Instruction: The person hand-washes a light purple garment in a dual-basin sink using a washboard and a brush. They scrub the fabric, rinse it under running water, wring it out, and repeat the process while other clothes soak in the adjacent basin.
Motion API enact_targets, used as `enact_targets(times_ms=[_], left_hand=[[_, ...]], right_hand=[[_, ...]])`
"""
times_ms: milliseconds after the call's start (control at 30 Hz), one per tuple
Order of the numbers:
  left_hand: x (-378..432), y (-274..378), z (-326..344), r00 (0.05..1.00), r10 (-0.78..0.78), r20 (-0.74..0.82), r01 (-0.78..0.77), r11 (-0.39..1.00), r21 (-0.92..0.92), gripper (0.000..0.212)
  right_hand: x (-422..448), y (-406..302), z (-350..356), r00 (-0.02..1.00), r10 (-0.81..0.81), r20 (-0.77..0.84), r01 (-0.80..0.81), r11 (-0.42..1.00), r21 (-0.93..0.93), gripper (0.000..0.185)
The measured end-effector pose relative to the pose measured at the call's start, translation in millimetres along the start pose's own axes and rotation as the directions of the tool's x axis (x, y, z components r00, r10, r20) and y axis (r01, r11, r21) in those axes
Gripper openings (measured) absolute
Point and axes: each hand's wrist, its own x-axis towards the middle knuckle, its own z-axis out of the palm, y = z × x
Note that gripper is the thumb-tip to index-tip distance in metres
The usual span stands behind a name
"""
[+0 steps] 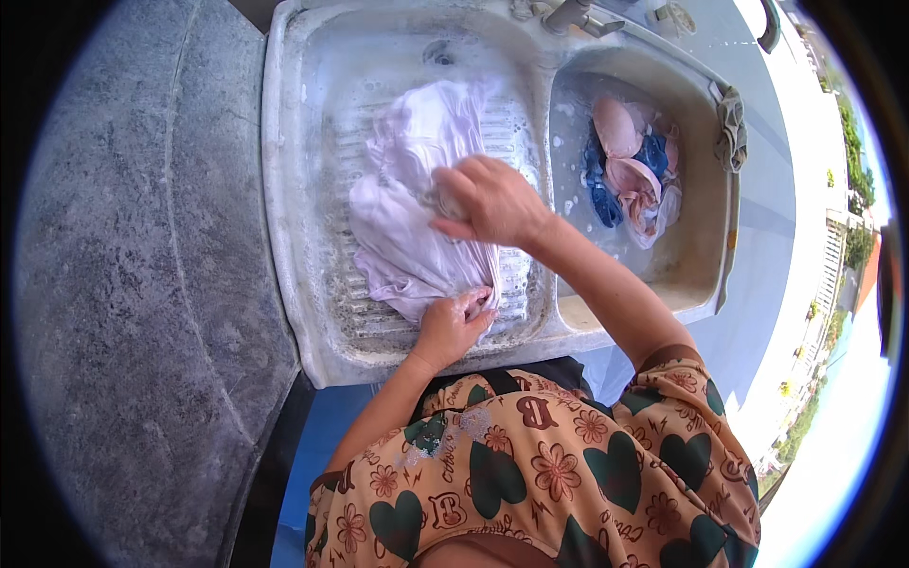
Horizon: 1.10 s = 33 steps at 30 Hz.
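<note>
A wet, pale lilac garment (426, 234) lies spread over the ribbed washboard floor of the laundry sink's left basin (323, 284). At its near edge, my left hand (454, 323) pinches a bunched fold of the fabric, with wet suds on the fingers. My right hand (490, 202) is over the middle of the garment, its fingers curled round a small pale object (449, 206). Motion blur and the fingers hide what that object is. Between my hands, the cloth is pulled into lengthwise creases along its right side.
The right basin (710, 241) holds water, a pink bra (618, 128) and dark blue cloth (603, 188). A tap (568, 15) stands at the back, near a drain (442, 53). A grey rag (731, 131) hangs over the right rim. A grey stone counter (142, 248) adjoins on the left.
</note>
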Motion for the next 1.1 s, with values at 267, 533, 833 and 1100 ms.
enact_targets(times_ms=[267,533,833,1100], left_hand=[[2.9,11.0,0.5,0.998,0.057,0.035,-0.059,0.996,0.069,0.033],[-5.0,28.7,-15.7,0.946,0.285,-0.155,-0.249,0.944,0.216,0.03],[5.0,17.4,-58.8,0.92,0.319,-0.226,-0.096,0.746,0.659,0.043],[-13.3,1.7,-27.3,0.915,0.402,-0.033,-0.268,0.667,0.695,0.032]], right_hand=[[79.6,110.7,23.9,0.953,0.171,-0.252,-0.219,0.96,-0.177,0.047],[87.9,59.5,1.7,0.919,0.395,-0.019,-0.368,0.873,0.32,0.075],[34.6,29.5,-33.3,0.837,0.546,-0.003,-0.513,0.787,0.342,0.067],[-31.7,56.8,-36.8,0.763,0.592,-0.261,-0.631,0.77,-0.097,0.055]])
